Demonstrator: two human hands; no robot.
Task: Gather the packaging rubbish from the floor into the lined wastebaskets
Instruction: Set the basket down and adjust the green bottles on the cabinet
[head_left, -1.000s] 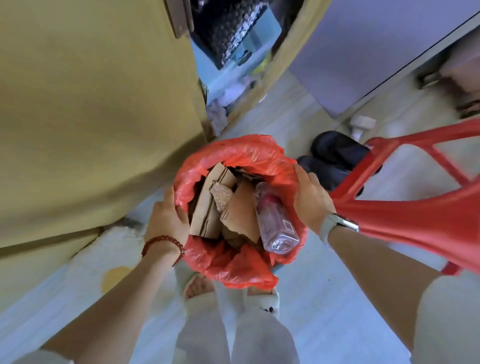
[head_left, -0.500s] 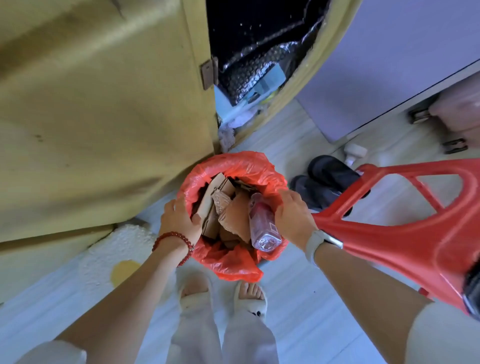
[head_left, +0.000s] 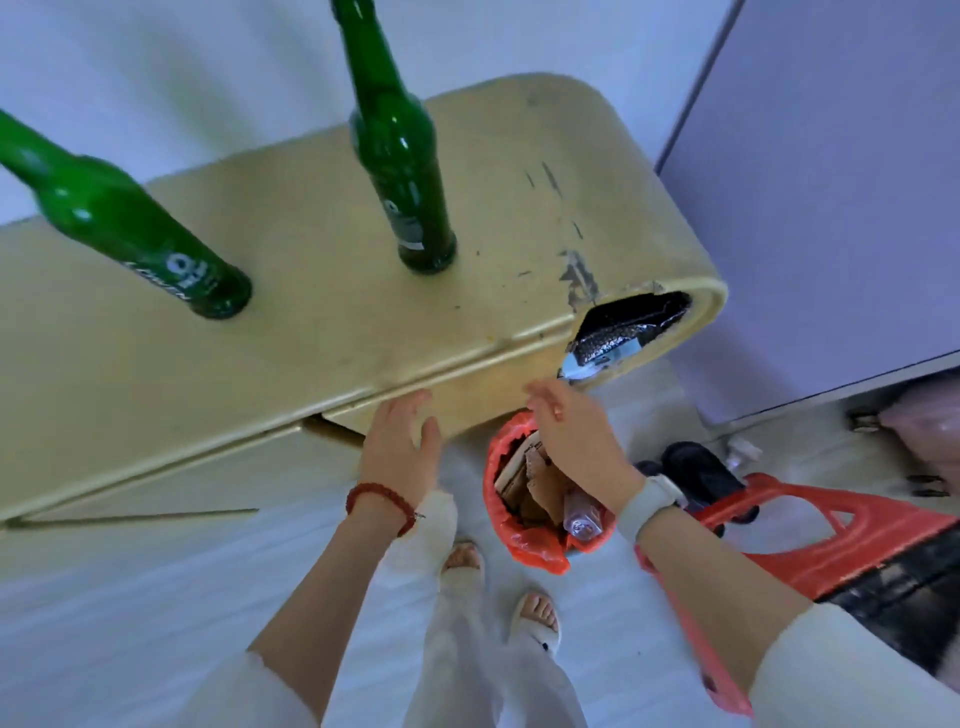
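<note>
A wastebasket with a red liner (head_left: 501, 525) stands on the pale floor by my feet. Cardboard scraps (head_left: 535, 483) and a clear plastic bottle (head_left: 582, 519) fill it. My right hand (head_left: 571, 441) hovers above the basket, fingers relaxed, holding nothing. My left hand (head_left: 397, 441) is raised to the left of the basket near the cabinet's edge, fingers spread and empty.
A yellow cabinet (head_left: 311, 291) stands right ahead with two green glass bottles (head_left: 400, 156) (head_left: 130, 228) on top; its right corner is broken open. A red plastic stool (head_left: 831, 535) sits at my right, dark slippers (head_left: 701, 467) behind it, a lilac panel (head_left: 831, 208) beyond.
Both hands have let go of the red liner's rim and risen above the basket. My head has lifted, so the cabinet top and bottles come into view.
</note>
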